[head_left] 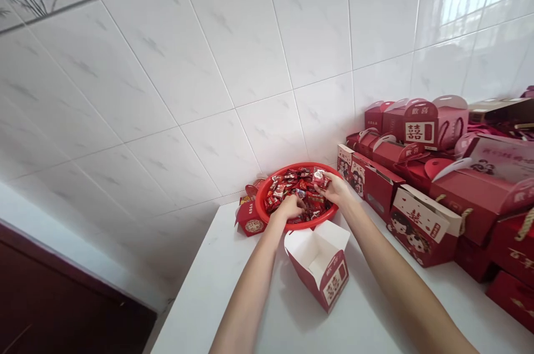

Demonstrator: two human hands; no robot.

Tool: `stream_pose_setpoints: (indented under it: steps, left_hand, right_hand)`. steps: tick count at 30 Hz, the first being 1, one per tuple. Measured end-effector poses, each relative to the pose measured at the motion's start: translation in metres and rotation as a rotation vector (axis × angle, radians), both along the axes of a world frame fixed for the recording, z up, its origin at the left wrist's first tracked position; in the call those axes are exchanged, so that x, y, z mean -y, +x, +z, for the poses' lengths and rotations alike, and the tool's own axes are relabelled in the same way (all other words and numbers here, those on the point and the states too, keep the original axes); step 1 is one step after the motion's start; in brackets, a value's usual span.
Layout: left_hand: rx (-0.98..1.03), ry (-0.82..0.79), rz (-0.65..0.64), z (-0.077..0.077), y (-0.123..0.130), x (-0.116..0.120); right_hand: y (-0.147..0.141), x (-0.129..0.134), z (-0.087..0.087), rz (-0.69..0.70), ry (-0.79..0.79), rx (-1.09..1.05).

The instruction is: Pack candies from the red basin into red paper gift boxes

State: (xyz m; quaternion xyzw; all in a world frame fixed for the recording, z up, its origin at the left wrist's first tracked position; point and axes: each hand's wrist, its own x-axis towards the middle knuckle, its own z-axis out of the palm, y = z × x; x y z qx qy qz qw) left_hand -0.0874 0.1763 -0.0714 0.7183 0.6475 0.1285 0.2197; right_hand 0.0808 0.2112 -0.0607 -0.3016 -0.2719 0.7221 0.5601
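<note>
A red plastic basin (262,207) holds a heap of wrapped candies (287,179) in red wrappers. My left hand (292,207) reaches into the heap at the basin's near side, fingers curled down; what its fingertips hold, if anything, is hidden. At the right side of the basin, my right hand (336,188) pinches a red-and-white wrapped candy (319,177) between thumb and fingers. Between my forearms stands an open red gift box (311,273) with a white inside. Its flaps are up, and no candy shows in the visible part of its inside.
Several red gift boxes (421,226) are lined up and stacked along the right of the white table (208,282). Another red box (250,218) sits at the basin's left. A tiled wall (208,148) rises behind; the table's left edge drops off near a dark door (62,298).
</note>
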Motion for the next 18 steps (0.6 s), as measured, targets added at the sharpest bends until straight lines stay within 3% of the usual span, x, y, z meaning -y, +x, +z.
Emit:
stream_pose_setpoints:
  steps: [9, 18]
  left_hand:
    - [-0.135, -0.063, -0.064, -0.004, -0.002, 0.0]
    - [-0.257, -0.178, -0.023, 0.008, 0.007, 0.006]
  right_hand:
    - [-0.005, 0.0, 0.0, 0.005, -0.049, -0.064]
    - [-0.003, 0.006, 0.008, 0.039, -0.145, -0.142]
